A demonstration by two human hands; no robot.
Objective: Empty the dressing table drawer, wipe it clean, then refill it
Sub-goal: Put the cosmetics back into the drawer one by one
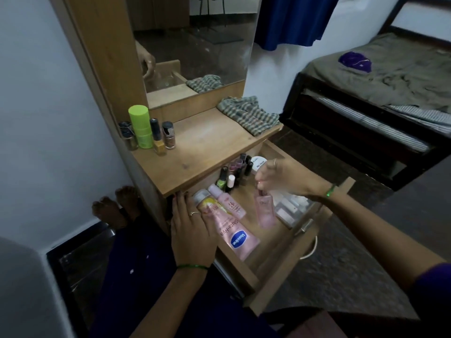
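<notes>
Drawer [280, 276], part full: my right hand [280, 176] pinches a pink bottle [264, 211] by its cap, liable to slip; left hand [192, 230] rests flat on tubes.

there is one view, from a wide-angle camera worn on the person's head. it looks forward and steeply down, close over the open drawer [280, 242] of the dressing table [195, 147], with both forearms reaching in from the bottom edge. straight lines bend toward the frame's edges. the mirror [195, 45] fills the top, a bed [380, 76] the right.
</notes>
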